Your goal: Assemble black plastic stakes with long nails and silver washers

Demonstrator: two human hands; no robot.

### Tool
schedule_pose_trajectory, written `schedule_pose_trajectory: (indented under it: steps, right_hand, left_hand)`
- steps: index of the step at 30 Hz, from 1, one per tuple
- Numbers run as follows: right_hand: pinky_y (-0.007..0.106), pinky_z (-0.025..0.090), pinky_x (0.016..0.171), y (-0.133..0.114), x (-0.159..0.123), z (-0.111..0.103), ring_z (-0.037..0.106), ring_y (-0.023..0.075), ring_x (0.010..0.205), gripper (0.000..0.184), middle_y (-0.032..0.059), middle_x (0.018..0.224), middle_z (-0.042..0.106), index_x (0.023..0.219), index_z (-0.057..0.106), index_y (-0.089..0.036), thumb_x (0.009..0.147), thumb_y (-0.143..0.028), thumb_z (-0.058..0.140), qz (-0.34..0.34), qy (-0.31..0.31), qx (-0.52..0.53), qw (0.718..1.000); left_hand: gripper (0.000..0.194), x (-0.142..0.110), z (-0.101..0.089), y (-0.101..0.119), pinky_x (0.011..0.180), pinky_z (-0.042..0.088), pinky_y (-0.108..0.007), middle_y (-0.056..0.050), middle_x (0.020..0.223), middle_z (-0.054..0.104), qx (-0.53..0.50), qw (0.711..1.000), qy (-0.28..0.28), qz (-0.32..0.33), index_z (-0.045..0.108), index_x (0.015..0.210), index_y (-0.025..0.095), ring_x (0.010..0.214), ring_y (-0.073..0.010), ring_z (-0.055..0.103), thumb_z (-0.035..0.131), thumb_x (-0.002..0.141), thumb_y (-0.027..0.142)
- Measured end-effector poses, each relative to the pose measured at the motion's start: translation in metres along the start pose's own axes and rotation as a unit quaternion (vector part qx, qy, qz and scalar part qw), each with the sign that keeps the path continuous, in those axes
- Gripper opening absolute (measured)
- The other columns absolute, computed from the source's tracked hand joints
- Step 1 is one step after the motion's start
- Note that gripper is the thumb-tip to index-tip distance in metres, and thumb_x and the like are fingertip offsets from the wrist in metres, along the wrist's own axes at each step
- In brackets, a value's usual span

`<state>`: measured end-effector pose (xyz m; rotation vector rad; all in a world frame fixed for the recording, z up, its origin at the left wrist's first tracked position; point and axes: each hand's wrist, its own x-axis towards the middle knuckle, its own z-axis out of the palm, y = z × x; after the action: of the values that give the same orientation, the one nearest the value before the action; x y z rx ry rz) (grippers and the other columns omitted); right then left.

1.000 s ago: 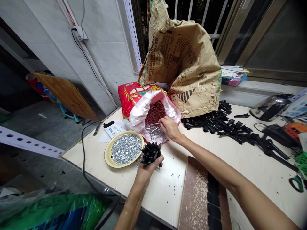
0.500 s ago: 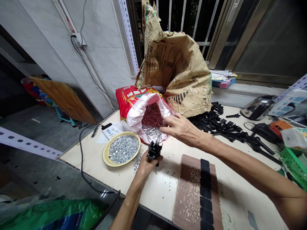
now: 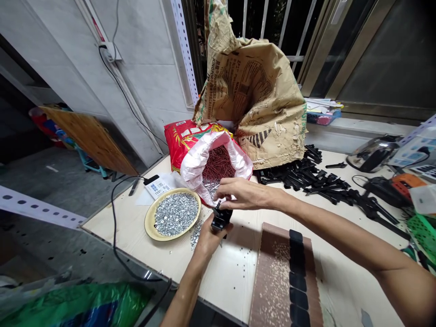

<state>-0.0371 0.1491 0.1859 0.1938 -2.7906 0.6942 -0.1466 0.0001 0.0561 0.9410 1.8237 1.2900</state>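
Observation:
My left hand (image 3: 207, 238) is closed around a black plastic piece (image 3: 221, 220), held upright above the table. Over its top edge, my right hand (image 3: 242, 192) has its fingers bent and pinched together; whatever lies between the fingertips is hidden. Right behind the hands a red bag (image 3: 179, 141) lies with its white inner mouth open. Dark red screws or pins (image 3: 220, 162) fill it, with silver ones (image 3: 210, 186) at the front. To the left stands a yellowish bowl (image 3: 148, 226) heaped with small metal washers (image 3: 177, 213); some more are spilled beside it.
A torn brown paper sack (image 3: 265, 104) stands at the back. Loose black plastic parts (image 3: 306, 177) are piled to its right. A brown board (image 3: 272, 272) carries a row of black pads (image 3: 297, 254). A kettle (image 3: 371, 152) and a green basket (image 3: 420, 231) sit at the right.
My right hand has moved from the bag's mouth down and left onto the top of the black plastic piece. My left hand still holds the piece. The view has shifted slightly.

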Motion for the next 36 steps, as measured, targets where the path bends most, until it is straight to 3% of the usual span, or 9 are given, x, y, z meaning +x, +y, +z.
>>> schedule_pose_trajectory:
  steps: [4,9,14,17,21,23,27,31,36]
  right_hand:
    - [0.026,0.042,0.076,0.038,0.005,0.024,0.054,0.014,0.088,0.019,0.0064,0.098,0.06,0.106,0.06,-0.015,0.09,-0.021,0.05,0.073,0.076,-0.025,0.994]
    - [0.03,0.038,0.073,0.09,0.005,0.086,0.052,0.0174,0.084,0.016,0.0069,0.091,0.06,0.079,0.065,-0.015,0.087,-0.016,0.051,0.189,-0.026,-0.217,0.957]
    - [0.031,0.038,0.079,0.104,0.009,0.116,0.051,0.0177,0.09,0.02,0.0081,0.095,0.059,0.082,0.065,-0.014,0.09,-0.015,0.046,0.198,0.017,-0.227,0.954]
    - [0.027,0.04,0.078,0.101,0.01,0.1,0.052,0.0154,0.092,0.016,0.007,0.1,0.058,0.092,0.062,-0.015,0.091,-0.024,0.049,0.2,0.121,-0.144,0.962]
    - [0.022,0.042,0.064,0.079,0.007,0.06,0.055,0.0104,0.067,0.024,-0.0004,0.077,0.062,0.104,0.053,-0.016,0.096,-0.032,0.037,0.179,0.275,0.157,0.931]
    - [0.021,0.041,0.061,0.06,0.004,0.039,0.054,0.0098,0.062,0.024,-0.0018,0.071,0.061,0.103,0.056,-0.016,0.095,-0.032,0.039,0.151,0.219,0.19,0.945]
    - [0.022,0.039,0.068,0.026,-0.004,0.009,0.054,0.0121,0.075,0.014,0.0038,0.079,0.061,0.092,0.067,-0.013,0.084,-0.018,0.057,0.072,0.075,0.037,0.994]
    - [0.019,0.035,0.059,0.009,-0.003,-0.002,0.051,0.0085,0.063,0.019,0.0003,0.074,0.06,0.096,0.067,-0.014,0.077,-0.011,0.062,0.076,-0.047,-0.019,0.996]
    - [0.018,0.033,0.052,-0.006,0.007,-0.008,0.049,0.0071,0.057,0.032,-0.0032,0.069,0.058,0.103,0.06,-0.013,0.073,-0.014,0.068,0.085,-0.087,0.009,0.993]
  left_hand:
    - [0.037,-0.009,-0.004,0.015,0.071,0.046,-0.029,-0.004,0.083,0.068,-0.067,0.998,0.009,-0.006,0.065,0.094,0.016,0.078,-0.0203,0.061,0.073,0.063,0.035]
    - [0.031,-0.015,-0.008,0.027,0.068,0.046,-0.027,-0.003,0.076,0.067,-0.071,0.997,0.039,0.003,0.065,0.082,0.016,0.072,-0.0181,0.06,0.077,0.059,0.033]
    - [0.043,-0.008,-0.004,0.027,0.075,0.049,-0.029,-0.007,0.089,0.07,-0.178,0.98,0.065,-0.059,0.066,0.088,0.013,0.082,-0.0198,0.064,0.082,0.053,0.031]
    - [0.045,-0.004,-0.002,0.025,0.066,0.051,-0.03,-0.007,0.08,0.069,-0.229,0.966,0.039,-0.113,0.065,0.086,0.011,0.069,-0.019,0.066,0.084,0.049,0.031]
    - [0.049,0.001,-0.001,0.022,0.06,0.052,-0.029,-0.006,0.075,0.068,-0.25,0.96,0.029,-0.127,0.064,0.087,0.01,0.064,-0.0186,0.066,0.085,0.047,0.029]
    - [0.048,0.002,0.0,0.02,0.059,0.052,-0.029,-0.007,0.073,0.068,-0.241,0.962,0.032,-0.124,0.064,0.086,0.009,0.063,-0.0183,0.066,0.085,0.047,0.029]
    - [0.049,0.005,0.0,0.019,0.058,0.052,-0.027,-0.006,0.073,0.069,-0.22,0.97,0.04,-0.097,0.066,0.088,0.01,0.06,-0.0167,0.065,0.085,0.047,0.027]
    - [0.037,0.004,0.002,0.02,0.056,0.05,-0.026,-0.004,0.067,0.068,-0.168,0.983,0.027,-0.062,0.068,0.081,0.01,0.057,-0.016,0.063,0.082,0.051,0.028]
    - [0.029,0.001,0.007,0.023,0.056,0.049,-0.027,-0.001,0.062,0.066,-0.164,0.985,0.007,-0.053,0.068,0.074,0.012,0.056,-0.0153,0.061,0.08,0.052,0.026]
